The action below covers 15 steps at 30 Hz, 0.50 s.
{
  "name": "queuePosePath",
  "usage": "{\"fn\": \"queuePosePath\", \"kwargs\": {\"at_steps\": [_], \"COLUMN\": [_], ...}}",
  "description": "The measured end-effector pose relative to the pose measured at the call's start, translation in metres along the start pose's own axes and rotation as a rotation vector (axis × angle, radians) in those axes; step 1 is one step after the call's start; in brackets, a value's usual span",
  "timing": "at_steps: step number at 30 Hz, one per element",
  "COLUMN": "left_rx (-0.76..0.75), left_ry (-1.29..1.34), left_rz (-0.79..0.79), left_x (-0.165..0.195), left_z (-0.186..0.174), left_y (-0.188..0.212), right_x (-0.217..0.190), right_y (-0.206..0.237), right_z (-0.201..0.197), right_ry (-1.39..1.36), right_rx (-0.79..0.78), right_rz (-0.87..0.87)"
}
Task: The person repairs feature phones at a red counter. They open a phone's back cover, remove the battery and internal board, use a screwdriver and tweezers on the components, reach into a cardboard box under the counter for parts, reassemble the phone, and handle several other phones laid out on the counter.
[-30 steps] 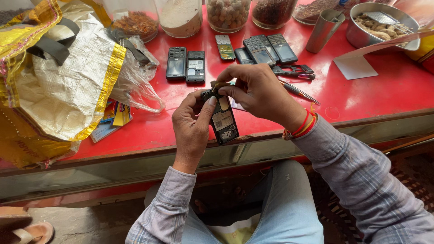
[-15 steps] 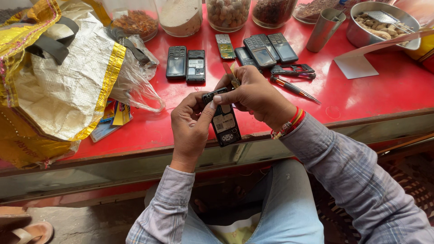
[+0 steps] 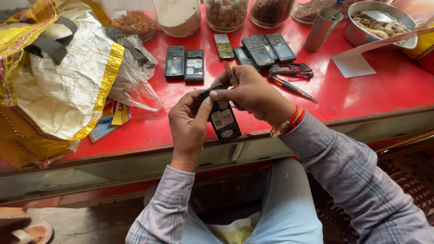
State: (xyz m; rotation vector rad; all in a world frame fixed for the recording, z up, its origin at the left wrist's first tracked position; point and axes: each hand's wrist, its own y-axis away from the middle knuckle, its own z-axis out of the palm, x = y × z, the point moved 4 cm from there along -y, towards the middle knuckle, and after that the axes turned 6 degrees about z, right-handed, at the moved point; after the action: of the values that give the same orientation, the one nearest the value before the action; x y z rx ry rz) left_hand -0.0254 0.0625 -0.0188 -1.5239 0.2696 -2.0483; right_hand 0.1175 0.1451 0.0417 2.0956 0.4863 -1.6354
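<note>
My left hand (image 3: 189, 124) grips an opened black mobile phone (image 3: 224, 122) from its left side, back facing up, over the front edge of the red counter (image 3: 361, 92). My right hand (image 3: 255, 92) is closed on the phone's top end and also pinches a thin orange-handled tool (image 3: 230, 73) between its fingers. Just beyond my hands lie several more phones (image 3: 185, 63), a green circuit board (image 3: 223, 45), a black phone frame (image 3: 291, 69) and a screwdriver (image 3: 291, 87).
A large yellow-and-white woven bag (image 3: 58, 86) fills the counter's left side, with clear plastic and coloured packets beside it. Glass jars (image 3: 226, 12) line the back. A steel tumbler (image 3: 322, 28), a steel bowl of nuts (image 3: 379, 22) and a white card (image 3: 355, 63) stand at right.
Both hands have stayed over the counter's front edge with the phone. My right hand has shifted slightly on the phone's top end; the phone sits a little lower.
</note>
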Motion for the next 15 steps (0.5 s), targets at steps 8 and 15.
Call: {"fn": "queuePosePath", "kwargs": {"at_steps": [8,15], "left_rx": [0.203,0.231], "left_ry": [-0.057,-0.451], "left_rz": [0.066,0.063], "left_x": [-0.016,-0.005], "left_z": [-0.009,0.003], "left_y": [-0.005,-0.002], "right_x": [0.018,0.038], "right_y": [0.028,0.05], "right_z": [-0.11,-0.124], "right_ry": [0.939,1.522], "right_rx": [0.508,0.778], "right_rz": [-0.404,-0.409]}}
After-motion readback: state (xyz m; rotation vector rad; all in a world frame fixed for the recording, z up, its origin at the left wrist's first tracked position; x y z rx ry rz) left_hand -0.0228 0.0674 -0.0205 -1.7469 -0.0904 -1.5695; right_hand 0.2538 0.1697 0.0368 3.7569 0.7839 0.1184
